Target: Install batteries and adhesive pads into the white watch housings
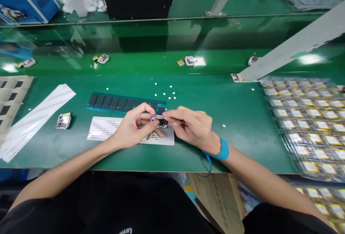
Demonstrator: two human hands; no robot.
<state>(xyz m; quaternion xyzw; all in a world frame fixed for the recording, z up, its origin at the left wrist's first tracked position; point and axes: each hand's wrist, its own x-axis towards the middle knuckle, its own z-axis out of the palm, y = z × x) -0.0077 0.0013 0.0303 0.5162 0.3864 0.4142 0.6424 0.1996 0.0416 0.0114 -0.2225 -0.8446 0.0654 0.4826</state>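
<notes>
Over a white printed label sheet (pixel 104 129), my left hand (pixel 131 126) is closed around a small electronic device (pixel 162 122) with a purple-white rim and exposed dark circuitry. A yellow piece (pixel 149 135) shows under the left fingers. My right hand (pixel 192 124), wearing a blue wrist strap (pixel 223 149), pinches at the device's right edge. Whatever lies between those fingertips is too small to name. Just behind the hands is a blue-backed strip of black pads (pixel 115 102). A similar open device (pixel 64 121) rests on the bench at left.
Behind the bench, a green belt carries several devices with yellow-edged pieces, one a white device (pixel 190 60). Yellow-and-white parts fill a clear tray (pixel 309 122) at right. Paper strips (pixel 37 119) and a beige tray (pixel 16 97) lie left. A slanted metal post (pixel 291 45) stands right.
</notes>
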